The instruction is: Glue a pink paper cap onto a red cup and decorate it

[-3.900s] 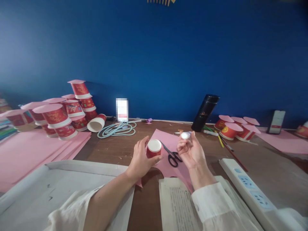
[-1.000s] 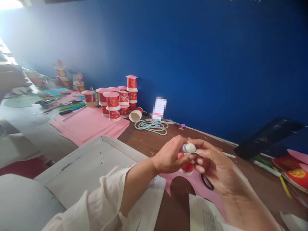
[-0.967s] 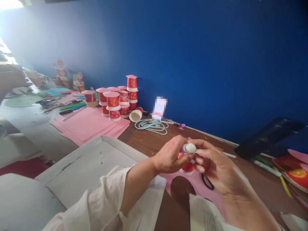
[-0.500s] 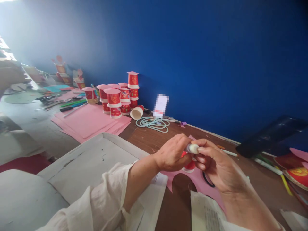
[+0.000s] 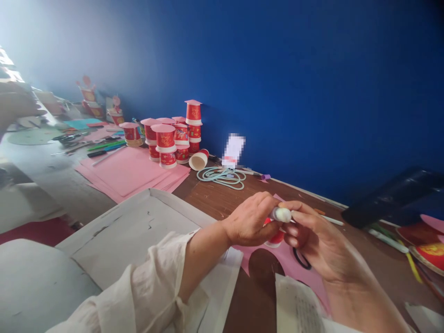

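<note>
Over the table, my left hand is closed around a small glue stick with a grey collar and a whitish end. The thumb and fingers of my right hand pinch at that whitish end. Partly hidden below my hands is a red paper cup. Pink paper with rounded cut-outs lies underneath. A black loop, perhaps a scissor handle, shows beside my right hand.
Stacked red cups with pink tops stand by the blue wall. Pink sheets and a white box lid lie left. A coiled pale cord lies behind; a dark bottle is right. Another person's hand blurs at far left.
Both hands have shifted very slightly right with the glue stick. Its whitish end is turned more toward me, and my right fingertips sit more to its side.
</note>
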A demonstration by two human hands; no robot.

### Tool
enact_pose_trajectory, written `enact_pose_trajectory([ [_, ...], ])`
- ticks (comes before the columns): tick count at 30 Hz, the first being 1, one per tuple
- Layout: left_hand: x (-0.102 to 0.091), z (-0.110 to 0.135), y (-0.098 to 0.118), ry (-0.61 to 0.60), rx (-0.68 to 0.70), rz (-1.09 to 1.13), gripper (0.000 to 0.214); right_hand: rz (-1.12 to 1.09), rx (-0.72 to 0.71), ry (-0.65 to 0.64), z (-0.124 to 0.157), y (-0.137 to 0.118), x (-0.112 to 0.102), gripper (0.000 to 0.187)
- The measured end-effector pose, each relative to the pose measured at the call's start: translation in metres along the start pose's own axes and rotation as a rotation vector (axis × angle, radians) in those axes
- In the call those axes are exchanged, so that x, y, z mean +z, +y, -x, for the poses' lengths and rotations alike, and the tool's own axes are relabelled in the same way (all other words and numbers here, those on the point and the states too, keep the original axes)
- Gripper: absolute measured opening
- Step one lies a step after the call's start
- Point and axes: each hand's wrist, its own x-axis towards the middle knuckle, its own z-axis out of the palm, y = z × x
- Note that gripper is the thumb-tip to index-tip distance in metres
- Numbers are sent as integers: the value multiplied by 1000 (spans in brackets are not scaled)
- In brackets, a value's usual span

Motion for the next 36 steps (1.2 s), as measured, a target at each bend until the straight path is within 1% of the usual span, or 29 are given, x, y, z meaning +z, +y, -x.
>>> enact_pose_trajectory([
  [3, -1, -1, 2, -11, -15, 11, 10, 10, -8, -29, 1, 1, -4, 17],
  [6, -2, -1, 3, -32, -24, 7, 11, 0, -20, 5, 1, 3, -4, 15],
  [12, -2, 0, 3, -35, -11, 26, 12, 4, -35, 68, 1, 4, 0, 11],
  [21, -1, 0, 4, -13, 7, 38, 13, 46, -46, 122, 0, 5, 4, 19],
  [24, -1, 0, 4, -10, -14, 65, 14, 48, -43, 96, 2, 3, 3, 22],
  [26, -1, 0, 3, 2, -42, 106, 16, 47, -35, 73, 5, 0, -1, 32],
  [27, -1, 0, 3, 14, -63, 138, 18, 49, -36, 76, 6, -2, -5, 37],
  [29, -2, -1, 3, 34, -149, 219, 26, 73, -51, 149, 9, -7, -17, 44],
  [30, -3, -1, 3, 31, -221, 264, 32, 104, -66, 215, 10, -9, -24, 44],
  [31, -4, -2, 3, 17, -305, 310, 41, 146, -81, 308, 11, -10, -31, 44],
  [32, -5, -3, 2, -7, -392, 352, 50, 196, -80, 384, 11, -10, -39, 45],
  [33, -6, -3, 2, -40, -467, 392, 61, 253, -74, 426, 11, -10, -46, 48],
  [35, -8, -4, 0, -116, -566, 452, 85, 362, -89, 470, 10, -5, -59, 52],
  [36, -9, -4, -2, -156, -593, 469, 95, 422, -87, 461, 9, -2, -64, 55],
])
